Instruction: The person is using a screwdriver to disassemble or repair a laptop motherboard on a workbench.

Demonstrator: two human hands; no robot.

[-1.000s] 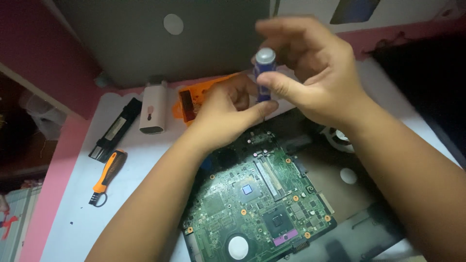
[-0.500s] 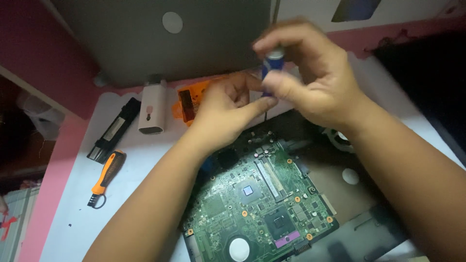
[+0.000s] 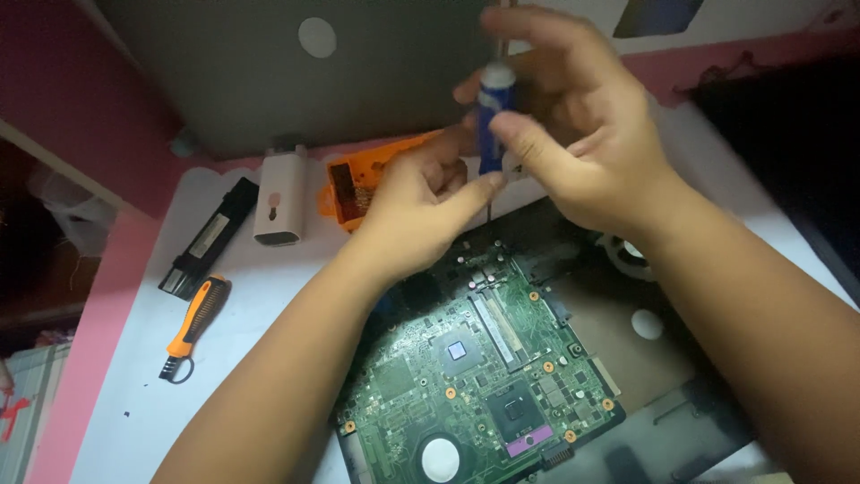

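A blue-handled screwdriver [image 3: 492,121] stands upright over the far edge of a green circuit board [image 3: 475,376]. My right hand [image 3: 573,134] is wrapped around its handle from the right, fingers over the top. My left hand [image 3: 421,211] sits just left of the shaft, thumb and fingers pinched near the lower part of the tool. The tip is hidden behind my left hand. The board lies in a dark open laptop shell [image 3: 627,350] on a white table [image 3: 260,314].
An orange screw-bit case [image 3: 354,184] lies behind my left hand, with a white boxy device [image 3: 279,197] and a black battery bar [image 3: 210,237] to its left. An orange-and-black brush tool [image 3: 193,327] rests near the table's left edge. A grey laptop lid [image 3: 296,72] stands behind.
The screwdriver handle has shifted slightly under my right fingers, which have curled further over its top. Both hands stay at the board's far edge.
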